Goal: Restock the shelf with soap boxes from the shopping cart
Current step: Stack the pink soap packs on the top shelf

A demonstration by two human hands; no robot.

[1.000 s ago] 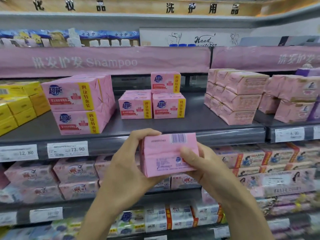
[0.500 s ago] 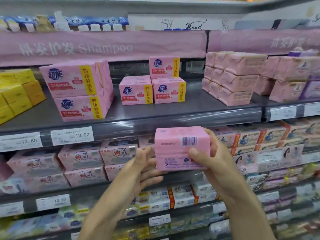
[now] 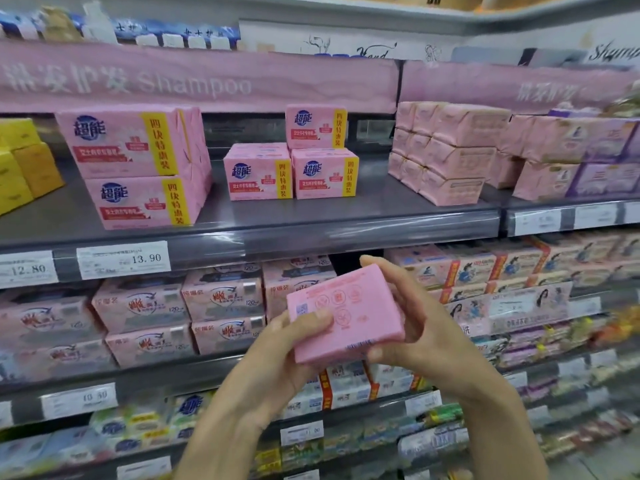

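Note:
I hold a pink soap box (image 3: pixel 346 317) in both hands below the front lip of the grey shelf (image 3: pixel 311 216). It is tilted, a face with printed round symbols turned toward me. My left hand (image 3: pixel 287 351) grips its lower left corner with the thumb on the face. My right hand (image 3: pixel 415 323) wraps its right side, fingers behind and thumb under the bottom edge. On the shelf stand a two-high stack of matching pink boxes (image 3: pixel 138 164) at left and three smaller boxes (image 3: pixel 294 168) in the middle. The cart is out of view.
Yellow boxes (image 3: pixel 24 161) sit at the shelf's far left, pale pink wrapped packs (image 3: pixel 446 150) at right. Bare shelf floor shows in front of the middle boxes. A pink Shampoo banner (image 3: pixel 194 81) hangs above. Lower shelves are packed with other soap packs (image 3: pixel 180 306).
The box has been turned: the barcode side faced me before, the side with round symbols faces me now. My left hand, briefly loose, grips the box again. The box sits lower and tilted.

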